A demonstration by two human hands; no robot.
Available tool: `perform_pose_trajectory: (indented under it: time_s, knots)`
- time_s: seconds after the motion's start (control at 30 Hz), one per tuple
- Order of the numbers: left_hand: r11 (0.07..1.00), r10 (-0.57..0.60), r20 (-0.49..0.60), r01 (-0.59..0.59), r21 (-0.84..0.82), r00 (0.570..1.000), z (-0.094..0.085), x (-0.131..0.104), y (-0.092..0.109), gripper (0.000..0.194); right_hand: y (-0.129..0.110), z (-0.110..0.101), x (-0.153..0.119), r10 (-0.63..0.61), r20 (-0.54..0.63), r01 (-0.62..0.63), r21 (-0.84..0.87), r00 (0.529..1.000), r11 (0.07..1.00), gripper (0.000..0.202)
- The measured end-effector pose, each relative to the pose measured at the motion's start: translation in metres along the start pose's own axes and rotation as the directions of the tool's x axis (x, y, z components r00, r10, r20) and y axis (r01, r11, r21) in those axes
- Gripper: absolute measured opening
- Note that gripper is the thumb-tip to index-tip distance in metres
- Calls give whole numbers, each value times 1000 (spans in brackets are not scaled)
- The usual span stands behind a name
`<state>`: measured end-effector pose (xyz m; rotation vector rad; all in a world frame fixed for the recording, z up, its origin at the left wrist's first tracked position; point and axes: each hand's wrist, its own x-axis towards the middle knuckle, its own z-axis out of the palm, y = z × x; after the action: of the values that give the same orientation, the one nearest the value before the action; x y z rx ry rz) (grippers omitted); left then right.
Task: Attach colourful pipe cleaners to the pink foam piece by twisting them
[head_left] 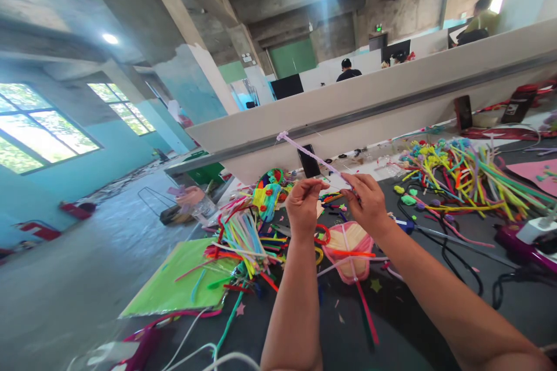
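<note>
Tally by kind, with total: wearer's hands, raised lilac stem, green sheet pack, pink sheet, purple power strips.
Wearer's hands: 2 (left hand, right hand)
Raised lilac pipe-cleaner stem: 1
Green sheet pack: 1
Pink sheet: 1
Purple power strips: 2
Total: 7

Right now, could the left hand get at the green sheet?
Probably yes: the green sheet sits left of the left hand, largely uncovered, though loose pipe cleaners overlap its right side.

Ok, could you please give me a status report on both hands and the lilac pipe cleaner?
Right hand gripping lilac pipe cleaner, far end raised. Left hand pinched close by, contents unclear. Loose pipe cleaners clutter desk below.
</note>
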<state>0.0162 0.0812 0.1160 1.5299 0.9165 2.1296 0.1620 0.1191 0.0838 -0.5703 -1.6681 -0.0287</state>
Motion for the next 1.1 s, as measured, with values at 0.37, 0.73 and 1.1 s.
perform_pose_trajectory:
  time_s: [0.37, 0.73, 1.1]
  knots:
    - [995, -91, -307, 101, 16, 947, -19, 17, 2, 42, -9, 4, 7, 469, 620, -708, 706, 629, 15, 35]
    - [884, -393, 206, 430, -184, 896, 5, 3, 11, 49, -18, 20, -4, 344, 689, -681, 713, 638, -165, 33]
    - [819, -534, 289, 571, -56, 794, 4, 4, 2, 37, 25, -11, 19, 665, 376, -716, 600, 646, 356, 31]
